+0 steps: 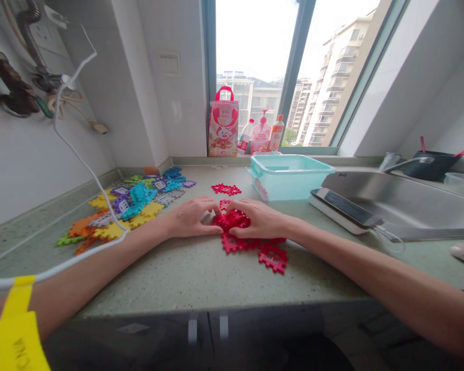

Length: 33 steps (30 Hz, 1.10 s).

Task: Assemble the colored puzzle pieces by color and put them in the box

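Note:
My left hand (193, 216) and my right hand (255, 219) meet in the middle of the green countertop (185, 273), both curled around a raised cluster of red interlocking tiles (232, 220). More joined red tiles (268, 252) lie flat under and in front of my right hand. A separate red tile piece (226, 189) lies farther back. A heap of mixed-colour tiles (131, 203), yellow, orange, blue, purple and green, sits to the left of my left hand.
A teal plastic tub (290, 176) stands behind my right hand. A phone (346, 207) rests beside a steel sink (402, 203) at right. A red gift bag (223, 123) and bottles (262, 135) line the windowsill. A white cable (81, 154) crosses my left forearm.

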Motion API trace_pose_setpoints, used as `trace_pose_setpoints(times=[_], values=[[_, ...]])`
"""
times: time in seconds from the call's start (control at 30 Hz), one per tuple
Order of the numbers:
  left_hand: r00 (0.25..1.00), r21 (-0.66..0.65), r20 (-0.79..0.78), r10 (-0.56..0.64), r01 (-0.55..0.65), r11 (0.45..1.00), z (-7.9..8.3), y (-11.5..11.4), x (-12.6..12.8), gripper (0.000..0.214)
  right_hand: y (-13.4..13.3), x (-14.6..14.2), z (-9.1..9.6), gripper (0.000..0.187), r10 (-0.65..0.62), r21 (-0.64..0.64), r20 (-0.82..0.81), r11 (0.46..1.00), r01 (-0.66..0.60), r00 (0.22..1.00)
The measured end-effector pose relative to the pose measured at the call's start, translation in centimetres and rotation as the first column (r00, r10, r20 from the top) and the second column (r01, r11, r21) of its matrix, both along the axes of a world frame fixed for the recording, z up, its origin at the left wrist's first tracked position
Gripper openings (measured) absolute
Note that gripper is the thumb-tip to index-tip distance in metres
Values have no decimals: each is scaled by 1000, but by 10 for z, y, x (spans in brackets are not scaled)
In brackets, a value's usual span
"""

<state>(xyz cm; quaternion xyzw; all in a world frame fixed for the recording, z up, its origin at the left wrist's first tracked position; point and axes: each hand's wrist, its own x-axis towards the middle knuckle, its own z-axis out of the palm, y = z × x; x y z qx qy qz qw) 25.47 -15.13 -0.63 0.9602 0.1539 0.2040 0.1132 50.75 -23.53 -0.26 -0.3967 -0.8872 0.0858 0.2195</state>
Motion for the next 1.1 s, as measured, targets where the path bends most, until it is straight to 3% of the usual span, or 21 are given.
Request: trace_pose_setpoints(times=[0.17, 0.33, 0.53, 0.63, 0.87, 1.1], values=[[999, -72, -1, 54, -54, 996, 0, -1, 0, 37, 2, -1, -4, 30, 24, 14, -5, 1000, -24, 1000], [991, -87, 20, 130, -128, 988, -5, -3, -1, 41, 2, -2, -8, 43, 5, 32, -32, 999, -4, 999], [973, 64, 139, 184, -194, 979, -5, -12, -1, 49, 2, -4, -10, 37, 15, 103, -89, 995, -5, 996], [960, 79, 223, 168, -189, 979, -4, -17, 1, 53, 2, -3, -9, 39, 29, 173, -110, 985, -10, 993], [898, -148, 396, 190, -142, 979, -4, -19, 6, 59, 1, -1, -2, 38, 105, 267, -176, 962, -55, 979], [904, -315, 395, 163, -34, 948, -3, -19, 8, 72, 1, -2, 0, 29, 192, 379, 13, 907, -182, 981]])
